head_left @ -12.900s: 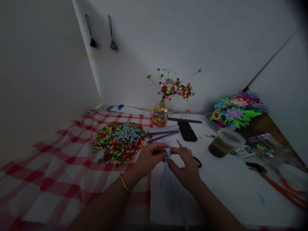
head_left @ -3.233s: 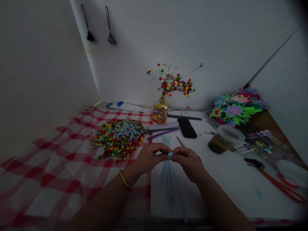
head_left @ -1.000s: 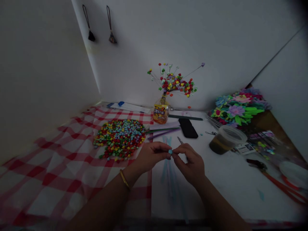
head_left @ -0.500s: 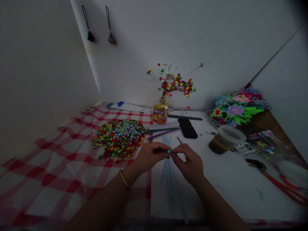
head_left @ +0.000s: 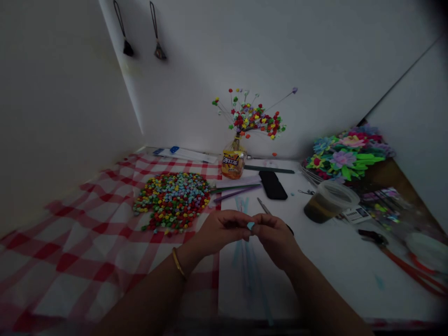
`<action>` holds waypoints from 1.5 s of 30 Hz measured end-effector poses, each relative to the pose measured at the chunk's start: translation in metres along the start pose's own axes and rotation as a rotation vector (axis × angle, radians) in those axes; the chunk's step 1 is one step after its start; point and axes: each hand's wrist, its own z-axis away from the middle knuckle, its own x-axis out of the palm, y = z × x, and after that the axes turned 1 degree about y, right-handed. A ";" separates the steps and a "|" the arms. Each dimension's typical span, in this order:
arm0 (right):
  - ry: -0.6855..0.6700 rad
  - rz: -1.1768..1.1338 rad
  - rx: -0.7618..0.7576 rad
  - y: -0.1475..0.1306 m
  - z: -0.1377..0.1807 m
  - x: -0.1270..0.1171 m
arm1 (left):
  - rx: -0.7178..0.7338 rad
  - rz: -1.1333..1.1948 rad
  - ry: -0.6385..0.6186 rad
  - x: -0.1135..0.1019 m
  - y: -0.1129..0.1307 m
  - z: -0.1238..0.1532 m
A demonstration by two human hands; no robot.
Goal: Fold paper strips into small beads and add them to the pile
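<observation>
Between my fingertips is a small light-blue folded paper piece (head_left: 250, 225), likely the size of one of the paper stars. My left hand (head_left: 224, 227) pinches it from the left, with a gold bangle on that wrist. From the other side my right hand (head_left: 275, 235) closes thumb and fingers on it. Beneath both hands, light-blue and lilac paper strips (head_left: 247, 270) lie on the white surface. A heap of colourful paper stars (head_left: 175, 200) is to the left. Partly hidden behind my right hand lies a pair of scissors or similar metal tool (head_left: 264, 206).
A bottle vase (head_left: 232, 164) with stars on wires stands at the back. Nearby are a black phone (head_left: 273, 185), a plastic tub of dark liquid (head_left: 329, 203), orange-handled pliers (head_left: 395, 256) and fuzzy flowers (head_left: 345, 156). Red-checked cloth (head_left: 80, 261) covers the left side.
Both hands have come closer together, their fingertips now meeting around the blue paper piece, which shows more of its surface. More of the metal tool behind my right hand is visible.
</observation>
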 end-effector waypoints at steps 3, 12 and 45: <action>-0.088 -0.118 0.072 -0.001 0.000 0.001 | 0.080 -0.040 -0.021 -0.001 0.000 0.000; -0.146 -0.164 0.123 -0.001 0.004 0.003 | 0.286 -0.073 -0.107 -0.004 0.002 0.002; -0.136 -0.088 0.089 0.000 0.014 0.005 | 0.307 -0.078 -0.057 -0.002 0.007 0.008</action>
